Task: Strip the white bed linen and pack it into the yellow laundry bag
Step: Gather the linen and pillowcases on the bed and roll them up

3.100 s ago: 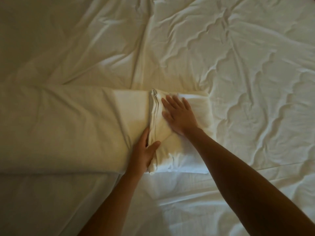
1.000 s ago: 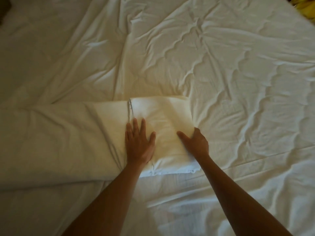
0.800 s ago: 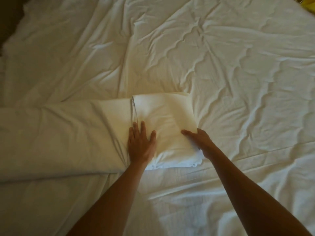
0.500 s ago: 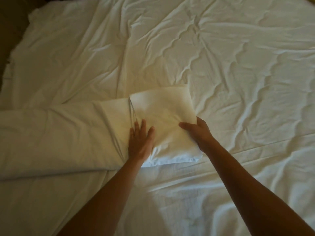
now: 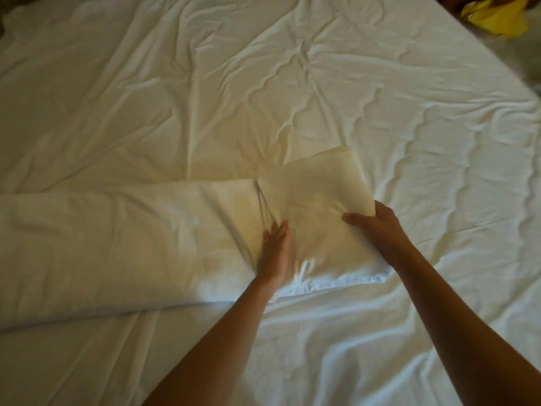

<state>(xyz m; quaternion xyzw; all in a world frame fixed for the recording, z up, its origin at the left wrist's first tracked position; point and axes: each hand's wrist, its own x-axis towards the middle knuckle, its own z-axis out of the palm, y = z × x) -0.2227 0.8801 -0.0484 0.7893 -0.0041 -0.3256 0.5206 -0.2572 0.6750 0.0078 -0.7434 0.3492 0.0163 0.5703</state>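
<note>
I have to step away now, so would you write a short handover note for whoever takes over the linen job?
Left hand: flat, fingers straight, pressing the left side of the folded white linen bundle.
Right hand: grips the bundle's right edge, thumb on top.
The bundle is the folded end of a long white folded strip of linen, lying on the wrinkled white sheet covering the bed.
Yellow laundry bag: beyond the bed's far right corner.
Done: part of the strip is folded up.
Left: finish folding the strip, strip the sheet, bag everything.
</note>
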